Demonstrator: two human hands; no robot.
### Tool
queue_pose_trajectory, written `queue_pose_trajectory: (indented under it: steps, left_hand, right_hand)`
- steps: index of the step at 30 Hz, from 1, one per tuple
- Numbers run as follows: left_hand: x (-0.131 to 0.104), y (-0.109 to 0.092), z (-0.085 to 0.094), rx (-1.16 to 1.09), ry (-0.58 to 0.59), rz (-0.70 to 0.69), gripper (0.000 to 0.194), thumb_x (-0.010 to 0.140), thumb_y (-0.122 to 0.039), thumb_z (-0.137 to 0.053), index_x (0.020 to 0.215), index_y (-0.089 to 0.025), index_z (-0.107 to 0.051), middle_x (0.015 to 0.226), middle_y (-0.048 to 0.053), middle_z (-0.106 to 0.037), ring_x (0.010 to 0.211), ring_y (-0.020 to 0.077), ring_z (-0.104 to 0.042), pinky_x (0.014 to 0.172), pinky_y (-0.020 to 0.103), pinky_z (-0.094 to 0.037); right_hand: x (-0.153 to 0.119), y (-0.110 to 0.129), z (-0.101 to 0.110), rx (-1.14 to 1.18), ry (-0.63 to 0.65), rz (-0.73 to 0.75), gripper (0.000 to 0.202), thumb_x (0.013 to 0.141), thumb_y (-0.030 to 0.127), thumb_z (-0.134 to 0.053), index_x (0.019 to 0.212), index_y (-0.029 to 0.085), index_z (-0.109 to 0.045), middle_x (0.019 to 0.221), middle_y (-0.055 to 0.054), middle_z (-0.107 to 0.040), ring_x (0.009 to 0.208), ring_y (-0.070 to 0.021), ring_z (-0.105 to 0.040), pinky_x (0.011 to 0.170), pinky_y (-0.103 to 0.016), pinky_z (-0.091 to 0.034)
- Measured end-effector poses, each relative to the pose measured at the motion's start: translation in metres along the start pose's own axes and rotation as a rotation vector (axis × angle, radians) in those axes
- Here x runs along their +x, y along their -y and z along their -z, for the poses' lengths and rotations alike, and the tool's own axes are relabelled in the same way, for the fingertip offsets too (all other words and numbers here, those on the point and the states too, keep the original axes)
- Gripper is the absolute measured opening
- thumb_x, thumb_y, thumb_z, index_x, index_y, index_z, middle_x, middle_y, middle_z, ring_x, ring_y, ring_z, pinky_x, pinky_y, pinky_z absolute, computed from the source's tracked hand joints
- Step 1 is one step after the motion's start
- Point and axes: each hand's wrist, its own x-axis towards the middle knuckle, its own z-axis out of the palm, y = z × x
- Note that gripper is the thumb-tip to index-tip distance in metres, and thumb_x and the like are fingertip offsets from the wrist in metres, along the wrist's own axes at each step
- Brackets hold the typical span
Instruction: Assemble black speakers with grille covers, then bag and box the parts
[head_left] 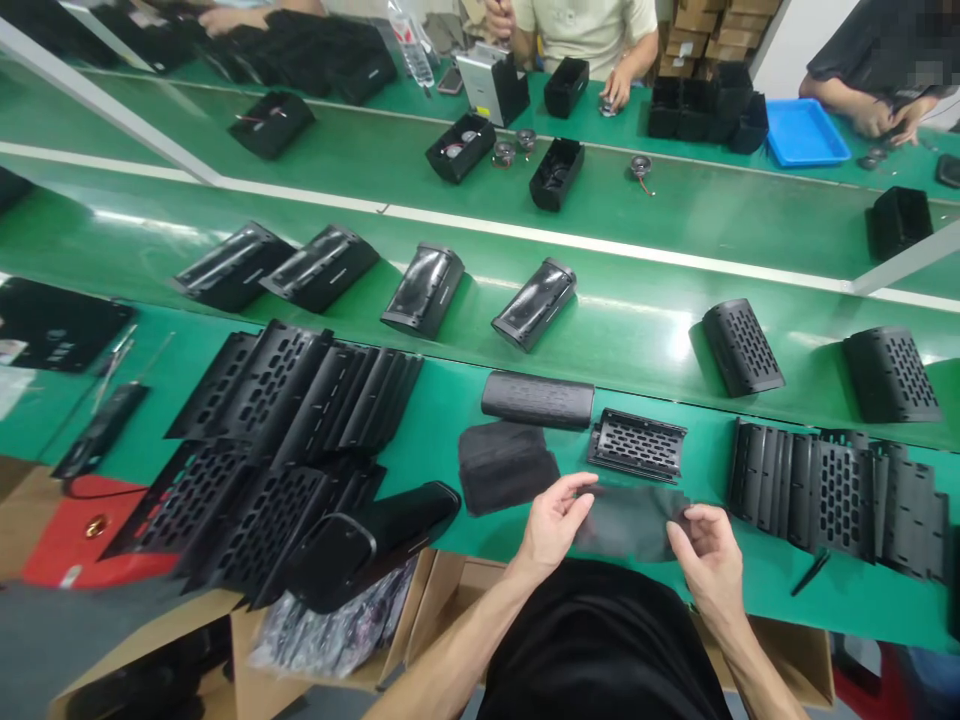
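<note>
Through the head camera I see my left grip (553,528) and my right grip (709,560) each closed, thumb against fingers, on opposite ends of one thin, dark, see-through sheet (626,525), which hangs between them above the near edge of the green tabletop (442,425). I judge creasing the likeliest trouble: the sheet looks flimsy, and only its ends are pinched, so uneven pull could wrinkle or skew it. My right grip hides part of its end, so a folded corner there might go unnoticed. One edge could also snag on the holed panel (637,445) lying just beyond both grips. Counting outward: one sheet held; one small pile of dark sheets (506,465) just beyond and left of my left grip, its number too blended to tell; one rounded cover (538,400) behind that pile; one holed panel lying alone. Well left of my left grip sit one large black case (375,545) and a heap of panels (262,440), overlapping too much to count; right of my right grip, one packed row of panels (840,490), likewise uncountable, and one slim black tool (810,572). Farther out, on the green belt (622,340), I count four glossy cases (424,290) and two holed cases (742,347).
</note>
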Motion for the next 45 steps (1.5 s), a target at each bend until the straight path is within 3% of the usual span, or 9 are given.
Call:
queue_pose_trajectory:
  steps: [3,6,13,17,22,26,31,37,45]
  left_hand:
    - [0.01,0.0,-0.002,0.103,0.082,-0.155,0.022,0.093,-0.03,-0.062,0.1,-0.019,-0.08,0.105,0.01,-0.079,0.094,0.0215,-0.074,0.087,0.034,-0.059]
    - [0.024,-0.003,-0.006,0.184,0.138,-0.307,0.027,0.096,-0.023,-0.055,0.096,-0.02,-0.081,0.105,0.01,-0.08,0.103,0.0228,-0.074,0.097,0.039,-0.058]
    - [0.08,0.0,-0.019,0.569,0.233,-0.531,0.044,0.095,-0.009,-0.044,0.12,-0.023,-0.076,0.124,0.008,-0.076,0.115,0.0205,-0.071,0.104,0.037,-0.057]
    - [0.107,0.004,-0.031,0.933,0.317,-0.555,0.048,0.093,-0.008,-0.045,0.131,-0.024,-0.069,0.137,0.008,-0.07,0.109,0.0225,-0.074,0.093,0.035,-0.061]
    - [0.113,0.01,-0.038,1.196,0.394,-0.525,0.05,0.094,-0.009,-0.047,0.14,-0.022,-0.061,0.153,0.013,-0.055,0.105,0.0262,-0.073,0.083,0.037,-0.062]
    - [0.104,0.017,-0.032,1.16,0.32,-0.519,0.047,0.096,-0.013,-0.049,0.139,-0.026,-0.061,0.154,0.014,-0.051,0.117,0.0301,-0.067,0.085,0.041,-0.061]
    - [0.093,0.024,-0.028,1.047,0.165,-0.493,0.037,0.1,-0.018,-0.046,0.133,-0.022,-0.062,0.129,0.014,-0.066,0.113,0.0267,-0.068,0.085,0.037,-0.06]
    - [0.093,0.025,-0.031,1.017,0.159,-0.409,0.034,0.097,-0.017,-0.051,0.128,-0.024,-0.063,0.121,0.01,-0.069,0.106,0.0241,-0.069,0.086,0.033,-0.058]
    - [0.086,0.011,-0.03,0.929,0.117,-0.386,0.03,0.097,-0.02,-0.053,0.125,-0.023,-0.066,0.12,0.01,-0.072,0.103,0.0237,-0.069,0.084,0.033,-0.055]
  right_hand:
    - [0.007,-0.007,-0.003,0.0,0.014,-0.029,0.037,0.079,0.047,-0.082,0.103,0.023,-0.067,0.095,-0.006,-0.068,0.079,-0.0194,-0.066,0.066,-0.029,-0.056]
    - [0.02,-0.009,-0.005,-0.056,0.073,0.006,0.028,0.086,0.048,-0.074,0.095,0.021,-0.071,0.094,-0.007,-0.068,0.078,-0.0199,-0.065,0.065,-0.03,-0.055]
    - [0.073,-0.019,-0.012,-0.266,0.052,0.141,0.022,0.088,0.038,-0.062,0.093,0.022,-0.076,0.097,-0.008,-0.074,0.091,-0.0245,-0.069,0.082,-0.038,-0.057]
    - [0.102,-0.037,-0.018,-0.421,0.055,0.157,0.027,0.088,0.036,-0.055,0.096,0.021,-0.076,0.1,-0.009,-0.076,0.09,-0.0254,-0.069,0.085,-0.041,-0.056]
    - [0.11,-0.06,-0.022,-0.608,0.072,0.17,0.033,0.085,0.038,-0.055,0.103,0.02,-0.077,0.112,-0.013,-0.07,0.107,-0.0302,-0.065,0.098,-0.048,-0.051]
    - [0.107,-0.064,-0.021,-0.621,-0.009,0.124,0.034,0.085,0.05,-0.059,0.095,0.02,-0.071,0.109,-0.015,-0.066,0.105,-0.032,-0.064,0.093,-0.047,-0.05]
    - [0.126,-0.058,-0.018,-0.498,-0.108,-0.186,0.048,0.071,0.058,-0.07,0.101,0.022,-0.064,0.094,-0.008,-0.07,0.079,-0.0276,-0.065,0.073,-0.04,-0.047]
    - [0.142,-0.062,-0.015,-0.308,-0.1,-0.264,0.042,0.056,0.055,-0.078,0.082,0.024,-0.064,0.067,-0.001,-0.067,0.068,-0.0253,-0.063,0.068,-0.037,-0.045]
    - [0.126,-0.039,-0.009,0.063,0.058,-0.308,0.056,0.056,0.068,-0.083,0.079,0.021,-0.062,0.066,0.001,-0.062,0.053,-0.0145,-0.051,0.051,-0.028,-0.041]
